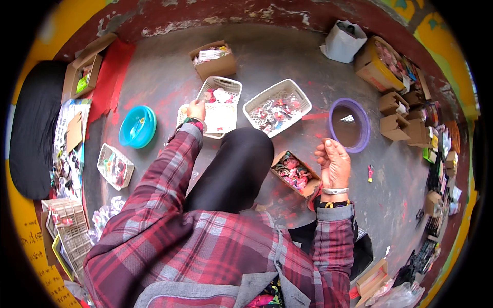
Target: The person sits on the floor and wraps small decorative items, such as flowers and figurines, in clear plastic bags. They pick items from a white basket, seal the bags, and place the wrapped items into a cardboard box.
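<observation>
Grey concrete floor (287,66), stained red in places, carries the sorting layout around a seated person. Left hand (196,110) reaches forward, fingers curled down onto the near rim of a white basket (222,102); whether it pinches an item cannot be told. This basket holds a few pink and white pieces, long axis running away from the person, tilted slightly right. Right hand (333,163) is raised, fingers loosely curled toward the palm, apparently empty, just beside a small cardboard box (295,173) full of colourful trinkets. Second white basket (277,107) is also part-filled. Judged progress: midway; the box remains well stocked.
</observation>
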### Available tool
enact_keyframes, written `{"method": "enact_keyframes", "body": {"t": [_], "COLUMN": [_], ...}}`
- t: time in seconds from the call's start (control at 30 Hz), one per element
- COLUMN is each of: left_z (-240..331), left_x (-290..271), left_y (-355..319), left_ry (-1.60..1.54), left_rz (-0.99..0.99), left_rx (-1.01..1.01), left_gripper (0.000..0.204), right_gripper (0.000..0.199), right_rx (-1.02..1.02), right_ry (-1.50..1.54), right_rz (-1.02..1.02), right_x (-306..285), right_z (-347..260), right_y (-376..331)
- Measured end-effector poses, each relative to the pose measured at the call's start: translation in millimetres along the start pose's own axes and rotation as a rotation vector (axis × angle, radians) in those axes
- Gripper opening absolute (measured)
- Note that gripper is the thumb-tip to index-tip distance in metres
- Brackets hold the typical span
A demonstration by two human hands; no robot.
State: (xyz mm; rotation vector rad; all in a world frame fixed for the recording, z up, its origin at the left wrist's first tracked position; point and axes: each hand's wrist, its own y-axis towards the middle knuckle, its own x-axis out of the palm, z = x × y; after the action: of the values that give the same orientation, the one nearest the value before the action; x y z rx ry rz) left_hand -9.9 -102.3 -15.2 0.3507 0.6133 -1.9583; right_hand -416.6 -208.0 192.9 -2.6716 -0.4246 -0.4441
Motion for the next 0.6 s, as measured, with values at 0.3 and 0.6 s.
{"method": "enact_keyframes", "body": {"t": [0.3,0.6], "left_z": [262.7,259.3], "left_x": [-0.4,75.2], "left_y": [-244.6,-293.4], "left_ry": [-0.485,-0.821], "left_rz": [-1.05,-1.315], "left_rx": [0.13,-0.09], "left_gripper": [0.031,0.02], "right_gripper": [0.02,0.019], "right_rx": [-0.193,-0.263], "right_ry": [0.11,0.152], "right_rz": [0.064,0.106], "right_x": [-6.9,-36.4], "right_z": [-22.2,-41.7], "right_y": [-14.8,-27.8]}}
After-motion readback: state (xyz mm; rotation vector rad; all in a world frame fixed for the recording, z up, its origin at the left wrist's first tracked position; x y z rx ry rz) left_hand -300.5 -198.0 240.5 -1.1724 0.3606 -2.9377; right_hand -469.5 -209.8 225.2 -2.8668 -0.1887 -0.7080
